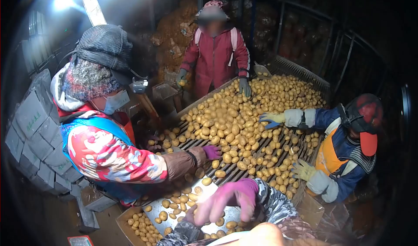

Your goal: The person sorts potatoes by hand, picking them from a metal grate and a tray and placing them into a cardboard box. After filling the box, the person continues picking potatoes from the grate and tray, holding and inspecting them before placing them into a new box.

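Note:
My right hand (230,199), in a pink glove and camouflage sleeve, hangs over a shiny metal chute (201,194). Its fingers point down and stand apart, slightly blurred, and no potato shows in them. My left hand (190,216), in a dark purplish glove, is low at the chute beside loose potatoes (178,201); my right hand partly covers it, so its fingers do not show clearly. Potatoes lie scattered on the chute around both hands. Below its left end, a cardboard box (124,224) holds several potatoes (141,227).
Beyond the chute, a slatted sorting table (209,135) carries a big heap of potatoes (244,115). Co-workers stand at the left (109,146), the back (213,54) and the right (344,150), their gloved hands at the potatoes. Stacked boxes (37,124) line the left side.

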Action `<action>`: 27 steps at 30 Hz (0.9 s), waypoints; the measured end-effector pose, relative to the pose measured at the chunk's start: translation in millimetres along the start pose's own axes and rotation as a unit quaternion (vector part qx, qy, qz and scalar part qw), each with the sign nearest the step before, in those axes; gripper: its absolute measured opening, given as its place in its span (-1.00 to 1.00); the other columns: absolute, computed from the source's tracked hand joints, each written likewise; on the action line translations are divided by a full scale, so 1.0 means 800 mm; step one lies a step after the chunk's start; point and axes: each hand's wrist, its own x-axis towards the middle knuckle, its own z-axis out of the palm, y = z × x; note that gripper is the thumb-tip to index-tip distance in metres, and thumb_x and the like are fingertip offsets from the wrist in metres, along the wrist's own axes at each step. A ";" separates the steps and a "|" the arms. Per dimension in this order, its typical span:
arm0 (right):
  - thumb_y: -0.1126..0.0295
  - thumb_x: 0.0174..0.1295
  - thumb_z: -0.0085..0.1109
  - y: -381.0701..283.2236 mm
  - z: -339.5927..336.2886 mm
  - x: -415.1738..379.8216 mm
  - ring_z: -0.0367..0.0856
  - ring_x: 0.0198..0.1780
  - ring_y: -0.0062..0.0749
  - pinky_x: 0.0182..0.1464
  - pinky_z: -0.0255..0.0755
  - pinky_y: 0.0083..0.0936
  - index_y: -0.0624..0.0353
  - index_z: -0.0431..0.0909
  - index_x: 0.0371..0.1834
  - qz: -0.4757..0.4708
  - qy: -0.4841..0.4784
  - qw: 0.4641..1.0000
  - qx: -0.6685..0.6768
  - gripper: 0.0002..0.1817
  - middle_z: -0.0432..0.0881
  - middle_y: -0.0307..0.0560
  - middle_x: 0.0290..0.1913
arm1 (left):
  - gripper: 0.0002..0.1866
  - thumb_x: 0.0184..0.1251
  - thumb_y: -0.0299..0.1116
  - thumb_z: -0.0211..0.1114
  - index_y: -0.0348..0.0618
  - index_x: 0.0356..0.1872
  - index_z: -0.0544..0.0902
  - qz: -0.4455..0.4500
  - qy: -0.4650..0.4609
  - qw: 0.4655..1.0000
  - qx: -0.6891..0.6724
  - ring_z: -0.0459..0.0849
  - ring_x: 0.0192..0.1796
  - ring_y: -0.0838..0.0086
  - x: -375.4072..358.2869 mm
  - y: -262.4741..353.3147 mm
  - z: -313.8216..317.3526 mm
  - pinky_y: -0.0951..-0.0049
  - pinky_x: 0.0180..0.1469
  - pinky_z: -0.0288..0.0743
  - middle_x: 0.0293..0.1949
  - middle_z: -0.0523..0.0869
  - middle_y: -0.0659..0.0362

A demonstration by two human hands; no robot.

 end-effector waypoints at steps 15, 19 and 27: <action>-0.12 0.21 0.58 0.003 0.010 0.004 0.30 0.59 0.29 0.58 0.13 0.19 0.32 0.49 0.48 -0.025 -0.013 0.999 0.023 -0.06 0.32 0.51 0.55 | -0.42 0.64 -0.06 0.01 -0.10 0.55 0.38 -0.047 0.040 0.991 -0.120 0.45 0.54 0.07 -0.008 0.017 -0.015 -0.25 0.51 0.37 0.47 0.51 -0.06; -0.12 0.20 0.59 0.008 0.016 0.029 0.28 0.59 0.33 0.59 0.10 0.20 0.32 0.46 0.51 -0.090 -0.005 0.996 0.028 -0.04 0.29 0.54 0.56 | -0.45 0.70 -0.08 -0.06 -0.08 0.55 0.40 -0.068 0.052 0.985 -0.148 0.46 0.54 0.11 -0.029 0.025 0.001 -0.24 0.53 0.35 0.48 0.52 -0.03; -0.10 0.15 0.63 0.036 -0.004 0.033 0.17 0.65 0.36 0.63 -0.04 0.24 0.17 0.34 0.63 -0.092 -0.056 0.994 0.033 0.05 0.25 0.52 0.59 | -0.47 0.70 -0.07 -0.08 -0.16 0.47 0.47 -0.030 0.041 0.997 -0.061 0.52 0.49 0.07 -0.026 0.031 -0.030 -0.23 0.54 0.34 0.41 0.60 -0.02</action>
